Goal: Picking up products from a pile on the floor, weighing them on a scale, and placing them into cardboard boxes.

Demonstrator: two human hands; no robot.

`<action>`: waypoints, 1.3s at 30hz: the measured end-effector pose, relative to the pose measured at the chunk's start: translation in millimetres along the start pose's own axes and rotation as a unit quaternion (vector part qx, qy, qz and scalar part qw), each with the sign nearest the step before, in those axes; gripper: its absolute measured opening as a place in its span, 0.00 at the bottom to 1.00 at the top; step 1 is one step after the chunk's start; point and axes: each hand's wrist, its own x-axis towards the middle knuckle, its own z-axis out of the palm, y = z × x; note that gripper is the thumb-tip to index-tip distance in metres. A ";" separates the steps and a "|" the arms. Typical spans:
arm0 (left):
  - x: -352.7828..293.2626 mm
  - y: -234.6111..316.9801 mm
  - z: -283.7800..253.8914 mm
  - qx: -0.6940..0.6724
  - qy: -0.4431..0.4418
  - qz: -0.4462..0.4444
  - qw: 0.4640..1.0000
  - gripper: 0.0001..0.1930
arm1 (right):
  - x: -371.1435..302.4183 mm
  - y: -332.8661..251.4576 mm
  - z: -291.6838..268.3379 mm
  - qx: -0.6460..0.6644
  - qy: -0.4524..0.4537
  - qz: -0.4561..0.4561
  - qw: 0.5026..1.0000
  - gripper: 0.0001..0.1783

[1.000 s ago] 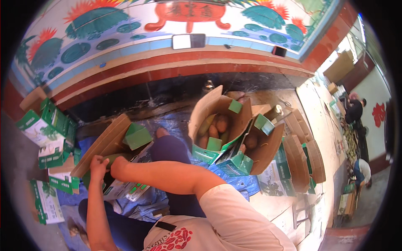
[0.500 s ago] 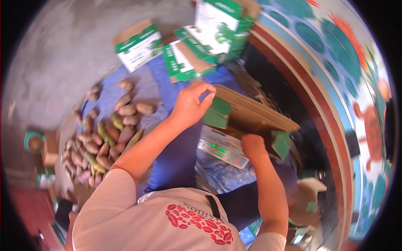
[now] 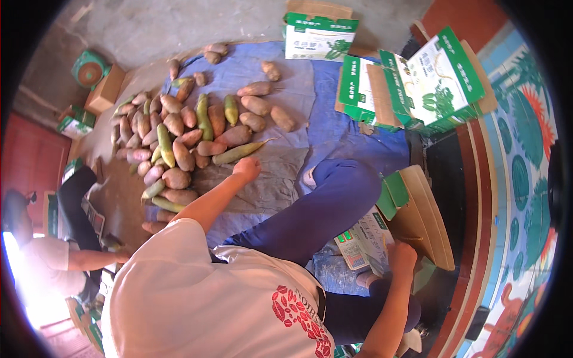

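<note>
My left hand (image 3: 248,169) is curled just below a long green radish (image 3: 239,153) at the near edge of a root pile. Its palm and any contents are hidden. At the right, my right hand (image 3: 402,257) is closed at the near side of an open cardboard carton (image 3: 425,224) with green flaps. The carton's lower part is hidden. Beside it a digital scale panel (image 3: 351,253) shows lit green digits and a keypad. Reddish-brown, soil-covered roots (image 3: 177,179) lie mixed with green radishes in the pile.
Green-and-white cartons (image 3: 316,45) stand beyond the blue cloth (image 3: 334,101); another large carton (image 3: 439,77) leans at the far right. A painted wall (image 3: 525,197) with a ledge bounds the right. Another person (image 3: 54,262) sits at the left. A green dial scale (image 3: 89,71) stands behind the pile.
My left hand has gone from the carton's far flap to the root pile on the left. My right hand stays at the carton. The view has swung left, bringing another person into sight.
</note>
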 end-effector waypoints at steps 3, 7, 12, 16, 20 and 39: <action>-0.6 -59.9 25.7 0.024 -0.060 -0.107 0.992 0.14 | -2.5 4.1 -2.1 0.006 0.013 0.016 1.000 0.13; -5.8 -124.1 41.6 0.018 -0.087 -0.216 0.972 0.16 | -0.3 -0.2 -6.5 -0.006 0.012 0.031 0.999 0.13; -13.0 -167.4 48.2 0.009 -0.062 -0.277 0.959 0.16 | -0.8 -0.9 -8.5 -0.023 0.013 0.031 0.999 0.13; -6.1 -172.8 59.1 -0.017 -0.068 -0.285 0.956 0.16 | -7.8 8.2 -6.9 -0.029 0.020 0.058 0.998 0.14; -2.2 -237.5 84.6 0.080 -0.098 -0.236 0.964 0.16 | 4.0 -0.5 -3.7 -0.009 0.019 0.055 0.998 0.15; 56.3 -153.8 -8.1 0.120 0.103 -0.213 0.964 0.25 | -16.2 8.7 -26.7 0.165 0.173 0.062 0.969 0.14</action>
